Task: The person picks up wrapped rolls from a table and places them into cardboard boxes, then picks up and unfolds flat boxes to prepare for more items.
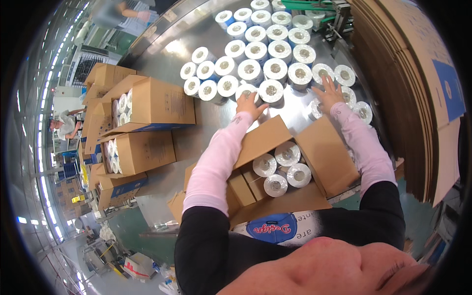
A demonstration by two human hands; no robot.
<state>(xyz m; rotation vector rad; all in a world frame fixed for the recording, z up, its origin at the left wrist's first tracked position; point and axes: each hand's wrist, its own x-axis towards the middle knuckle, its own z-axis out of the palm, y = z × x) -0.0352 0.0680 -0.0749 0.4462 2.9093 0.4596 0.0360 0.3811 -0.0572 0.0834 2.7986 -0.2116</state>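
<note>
Many wrapped white rolls with round ends and blue-marked sides, like toilet paper rolls (pixel 249 71), stand on the metal table in front of me. My left hand (pixel 250 105) rests over the near edge of a roll in the front row, thumb spread away from the fingers. Farther right, my right hand (pixel 330 94) has its fingers spread, the tips at the near side of another roll (pixel 323 73). Between my forearms is a cardboard box (pixel 264 139) with raised flaps. Several rolls (pixel 287 153) stand upright in its right part; the left part shows bare cardboard.
Filled open cartons (pixel 164 104) line the table's left side. Flat cardboard sheets (pixel 413 98) are stacked along the right. A green and dark metal fixture (pixel 334 14) sits at the far right. Beyond the table, a gloved co-worker's hand (pixel 143 16) shows at top left.
</note>
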